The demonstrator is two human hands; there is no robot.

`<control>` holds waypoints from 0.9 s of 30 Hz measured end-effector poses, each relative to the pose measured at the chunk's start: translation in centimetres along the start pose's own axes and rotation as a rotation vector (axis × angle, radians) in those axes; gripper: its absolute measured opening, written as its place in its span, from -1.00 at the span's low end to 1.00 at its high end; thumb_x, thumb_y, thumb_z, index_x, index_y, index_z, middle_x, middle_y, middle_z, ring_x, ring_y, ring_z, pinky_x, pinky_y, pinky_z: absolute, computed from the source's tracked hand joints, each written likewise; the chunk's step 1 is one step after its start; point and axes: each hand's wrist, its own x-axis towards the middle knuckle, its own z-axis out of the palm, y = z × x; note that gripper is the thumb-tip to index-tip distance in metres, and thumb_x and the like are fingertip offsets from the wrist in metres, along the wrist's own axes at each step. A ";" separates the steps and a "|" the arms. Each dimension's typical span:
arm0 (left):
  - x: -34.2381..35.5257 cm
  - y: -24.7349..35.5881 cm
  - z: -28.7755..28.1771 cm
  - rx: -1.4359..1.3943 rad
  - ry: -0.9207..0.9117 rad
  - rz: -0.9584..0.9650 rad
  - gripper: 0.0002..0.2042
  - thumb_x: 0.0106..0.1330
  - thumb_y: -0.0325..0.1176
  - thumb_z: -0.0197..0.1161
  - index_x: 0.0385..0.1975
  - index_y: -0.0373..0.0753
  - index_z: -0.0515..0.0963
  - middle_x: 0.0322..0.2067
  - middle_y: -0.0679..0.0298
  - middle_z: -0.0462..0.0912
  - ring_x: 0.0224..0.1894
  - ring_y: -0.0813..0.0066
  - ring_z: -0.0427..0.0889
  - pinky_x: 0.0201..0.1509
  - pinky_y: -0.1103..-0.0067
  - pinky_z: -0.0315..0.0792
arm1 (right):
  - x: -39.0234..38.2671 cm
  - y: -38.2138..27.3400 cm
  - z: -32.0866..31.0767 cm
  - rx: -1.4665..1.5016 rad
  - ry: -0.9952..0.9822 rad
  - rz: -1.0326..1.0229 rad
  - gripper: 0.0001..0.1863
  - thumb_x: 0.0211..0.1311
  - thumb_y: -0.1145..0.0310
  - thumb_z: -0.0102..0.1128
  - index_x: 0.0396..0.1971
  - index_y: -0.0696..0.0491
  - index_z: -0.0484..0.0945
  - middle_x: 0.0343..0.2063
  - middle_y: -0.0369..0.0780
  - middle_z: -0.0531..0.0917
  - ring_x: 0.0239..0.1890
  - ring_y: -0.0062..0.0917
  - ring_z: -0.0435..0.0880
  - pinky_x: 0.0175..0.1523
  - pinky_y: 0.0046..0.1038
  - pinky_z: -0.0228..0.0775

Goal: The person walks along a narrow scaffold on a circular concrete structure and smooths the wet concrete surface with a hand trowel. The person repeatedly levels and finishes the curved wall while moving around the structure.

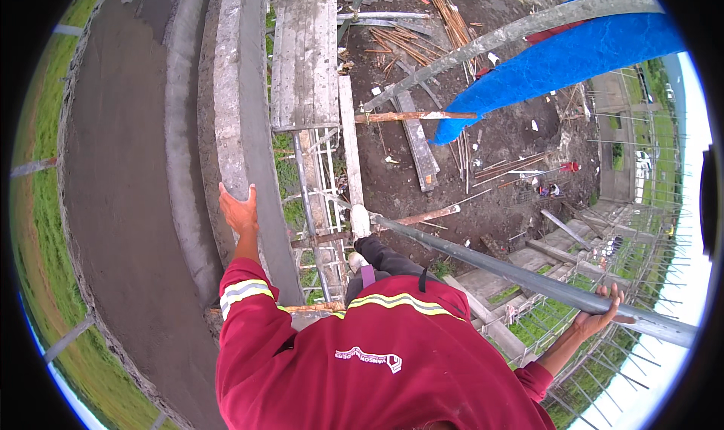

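Observation:
My left hand [239, 210] rests on the grey concrete ledge [230, 113], its thumb and a finger spread apart. Out to the right, my right hand [599, 313] is closed round a long grey metal scaffold pipe [505, 268]. That pipe slopes up to the left, toward my feet. One pale shoe [360, 222] is set by the lower end of a narrow wooden board [350, 143]; the other shoe [357, 262] shows just behind it. Both my sleeves are dark red, the left one with a reflective band.
Worn planks [305, 53] lie ahead beside the ledge. A rusty pipe [415, 116] and a curved grey pipe [513, 34] cross on the right, near a blue sheet [558, 56]. Far below is muddy ground [520, 139] with scattered timber. Wet-looking grey concrete [121, 166] spreads left.

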 end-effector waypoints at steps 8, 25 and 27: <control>0.5 -0.3 -0.7 -0.027 -0.152 -0.093 -0.01 0.08 0.19 0.37 0.45 -0.09 0.01 0.27 0.14 0.31 0.33 0.14 0.28 0.35 -0.04 0.14 | 2.7 1.1 -3.1 0.060 -0.154 0.083 -0.78 0.32 0.25 0.22 -0.35 0.04 0.41 -0.47 -0.28 0.44 -0.30 -0.47 0.43 0.01 -0.30 0.34; -20.4 -3.9 -5.9 -0.198 -0.151 0.003 -0.21 0.13 -0.17 0.40 0.38 -0.17 0.19 0.41 -0.11 0.00 0.46 -0.07 0.00 0.50 0.08 -0.06 | 2.0 2.5 -1.2 -0.031 -0.331 -0.114 -0.69 0.28 0.22 0.26 -0.18 0.14 0.48 -0.39 -0.21 0.54 -0.26 -0.41 0.52 -0.03 -0.27 0.40; -20.2 -6.6 -6.7 -0.054 -0.147 -0.051 -0.13 0.16 -0.16 0.38 0.45 -0.13 0.04 0.45 -0.12 -0.10 0.49 -0.13 -0.10 0.52 0.09 -0.10 | 3.0 2.2 -1.5 0.077 -0.347 -0.024 -0.74 0.28 0.23 0.27 -0.24 0.11 0.49 -0.42 -0.24 0.53 -0.29 -0.44 0.51 -0.05 -0.30 0.40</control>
